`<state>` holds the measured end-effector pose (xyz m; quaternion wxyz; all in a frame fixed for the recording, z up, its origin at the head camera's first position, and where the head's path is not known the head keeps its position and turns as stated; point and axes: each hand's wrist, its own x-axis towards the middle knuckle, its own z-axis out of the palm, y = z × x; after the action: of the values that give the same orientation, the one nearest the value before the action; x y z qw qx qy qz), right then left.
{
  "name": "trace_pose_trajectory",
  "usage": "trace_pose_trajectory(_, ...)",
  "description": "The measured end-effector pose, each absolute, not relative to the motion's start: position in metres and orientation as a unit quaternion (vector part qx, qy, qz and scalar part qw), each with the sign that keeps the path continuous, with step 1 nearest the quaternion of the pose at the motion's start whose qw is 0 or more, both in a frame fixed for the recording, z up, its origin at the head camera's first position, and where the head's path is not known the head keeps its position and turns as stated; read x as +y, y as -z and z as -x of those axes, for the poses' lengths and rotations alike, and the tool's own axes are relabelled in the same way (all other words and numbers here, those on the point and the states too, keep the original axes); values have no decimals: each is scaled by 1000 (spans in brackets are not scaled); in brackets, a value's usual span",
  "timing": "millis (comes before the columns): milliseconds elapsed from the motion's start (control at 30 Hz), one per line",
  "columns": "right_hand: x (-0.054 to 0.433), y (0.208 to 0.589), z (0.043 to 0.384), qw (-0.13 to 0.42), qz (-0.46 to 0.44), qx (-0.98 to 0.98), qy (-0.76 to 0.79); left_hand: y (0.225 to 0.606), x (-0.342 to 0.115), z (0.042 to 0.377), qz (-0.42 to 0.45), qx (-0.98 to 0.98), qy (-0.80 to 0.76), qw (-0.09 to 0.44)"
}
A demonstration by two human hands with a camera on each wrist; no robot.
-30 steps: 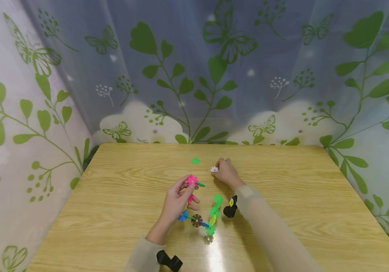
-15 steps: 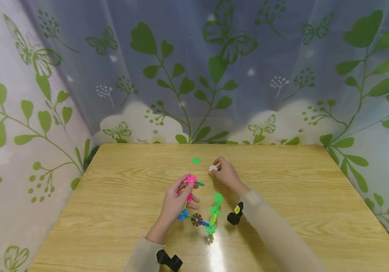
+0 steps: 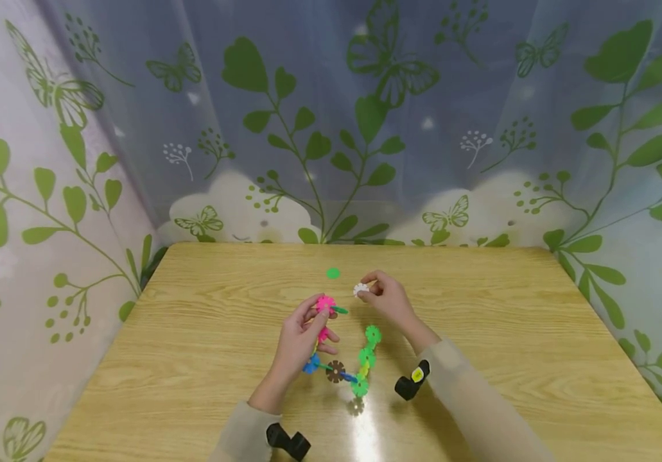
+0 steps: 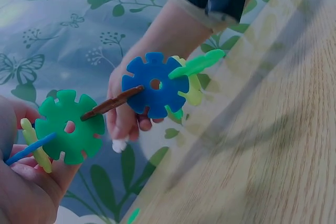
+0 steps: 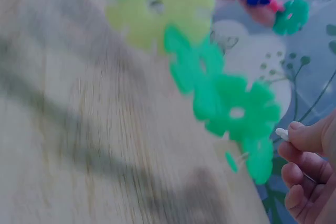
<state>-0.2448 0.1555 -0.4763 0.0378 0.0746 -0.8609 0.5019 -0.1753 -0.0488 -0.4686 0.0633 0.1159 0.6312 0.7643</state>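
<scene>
My left hand (image 3: 297, 335) pinches a pink notched plastic disc (image 3: 326, 303) between thumb and fingers; a dark green disc slots into it edge-on. From there a chain of interlocked discs loops down and round: a blue disc (image 3: 310, 364), a brown disc (image 3: 331, 373), then yellow and several green ones, ending in a green disc (image 3: 373, 331) at the right. To the right, my right hand (image 3: 393, 301) pinches a white disc (image 3: 359, 290), a short gap from the pink one. In the right wrist view the white disc (image 5: 282, 134) shows edge-on at the thumb tip.
A loose green disc (image 3: 333, 273) lies on the wooden table (image 3: 203, 359) towards its far side. A printed curtain (image 3: 319, 212) hangs behind the table and along both sides. Black wrist cameras stick out from the left sleeve (image 3: 246, 430) and right sleeve (image 3: 463, 385).
My right hand has turned slightly and its forearm has swung to the right, with the white disc shifting a little left. My left hand and the disc chain have hardly moved.
</scene>
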Motion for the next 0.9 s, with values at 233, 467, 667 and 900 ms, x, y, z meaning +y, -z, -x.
trace_pose_trajectory(233, 152, 458, 218, 37, -91, -822, -561, 466, -49, 177, -119, 631, -765, 50)
trace_pose_trajectory(467, 146, 434, 191, 44, -99, -785, -610, 461, -50, 178, -113, 628, -769, 40)
trace_pose_trajectory(667, 144, 445, 188, 39, -70, -765, -639, 458, -49, 177, -106, 619, -777, 27)
trace_pose_trajectory(900, 140, 447, 184, 59, -69, -754, -651, 459, -46, 178, -115, 614, -781, 20)
